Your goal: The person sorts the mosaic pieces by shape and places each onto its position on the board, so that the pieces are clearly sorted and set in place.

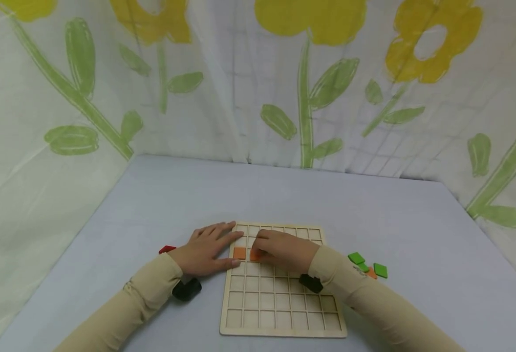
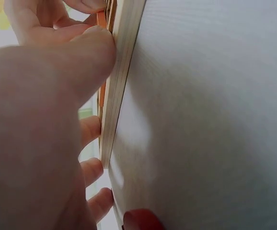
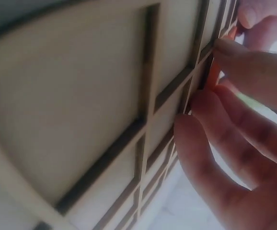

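Note:
A wooden grid board (image 1: 284,334) with square cells lies flat on the table. One square orange tile (image 1: 239,253) sits in a cell by the board's left side. My left hand (image 1: 207,248) rests at that left edge with its fingers spread, the thumb just below this tile. Over the neighbouring column, my right hand (image 1: 282,249) pinches a second orange tile (image 3: 213,72) between thumb and fingers, low at its cell. Its fingers partly cover that tile in the head view. From the left wrist, the board's layered edge (image 2: 121,62) shows beside the left thumb.
Right of the board lie several green tiles (image 1: 380,270) and an orange tile (image 1: 371,273), partly behind the right sleeve. A red piece (image 1: 167,249) shows beyond the left wrist. Black wrist devices (image 1: 186,289) sit under both wrists. A flowered curtain (image 1: 240,98) hangs behind the table.

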Demonstrator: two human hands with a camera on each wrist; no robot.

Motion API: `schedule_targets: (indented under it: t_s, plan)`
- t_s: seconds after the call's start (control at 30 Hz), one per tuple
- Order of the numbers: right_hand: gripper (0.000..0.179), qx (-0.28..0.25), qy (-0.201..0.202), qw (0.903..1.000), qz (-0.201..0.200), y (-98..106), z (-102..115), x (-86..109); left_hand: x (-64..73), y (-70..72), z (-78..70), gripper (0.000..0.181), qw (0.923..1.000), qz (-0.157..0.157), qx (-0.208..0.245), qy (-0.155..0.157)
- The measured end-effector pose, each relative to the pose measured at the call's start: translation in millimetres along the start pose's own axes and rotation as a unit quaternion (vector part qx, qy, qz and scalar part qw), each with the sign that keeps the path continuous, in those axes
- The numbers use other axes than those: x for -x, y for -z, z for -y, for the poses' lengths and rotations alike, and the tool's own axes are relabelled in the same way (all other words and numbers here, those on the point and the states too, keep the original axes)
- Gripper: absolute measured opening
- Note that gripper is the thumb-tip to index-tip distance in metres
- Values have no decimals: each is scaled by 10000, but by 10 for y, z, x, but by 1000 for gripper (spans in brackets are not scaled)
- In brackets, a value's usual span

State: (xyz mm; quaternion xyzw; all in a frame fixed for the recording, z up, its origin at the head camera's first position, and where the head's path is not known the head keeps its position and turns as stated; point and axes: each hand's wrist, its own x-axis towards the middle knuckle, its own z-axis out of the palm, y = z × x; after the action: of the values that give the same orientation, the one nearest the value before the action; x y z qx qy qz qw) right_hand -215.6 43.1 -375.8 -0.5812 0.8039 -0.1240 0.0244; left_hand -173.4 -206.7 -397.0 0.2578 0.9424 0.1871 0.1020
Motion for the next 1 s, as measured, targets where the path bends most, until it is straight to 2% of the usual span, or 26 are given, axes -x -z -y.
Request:
schedule_targets:
  t_s: [0.37,0.6,0.7,0.83,1.0]
  plan:
    - [9,281,-304,9989,237,13,20,-129,13,3,-21,66,10000,-35,-18,-27]
    - [10,22,-371,9992,176,29,27,-121,13,0,-15,66,10000,-32,-30,-27]
    - [10,-44,-249,9996,114,26,8,-104,5,-7,-6,67,10000,-66,-40,-37]
    - [12,-8,-226,9995,241,17,-48,-54,-4,-33,27,68,9999,-87,-97,-25]
    - [16,-105,-681,9969,391,110,-110,156,-18,-58,52,70,9999,-72,-146,3]
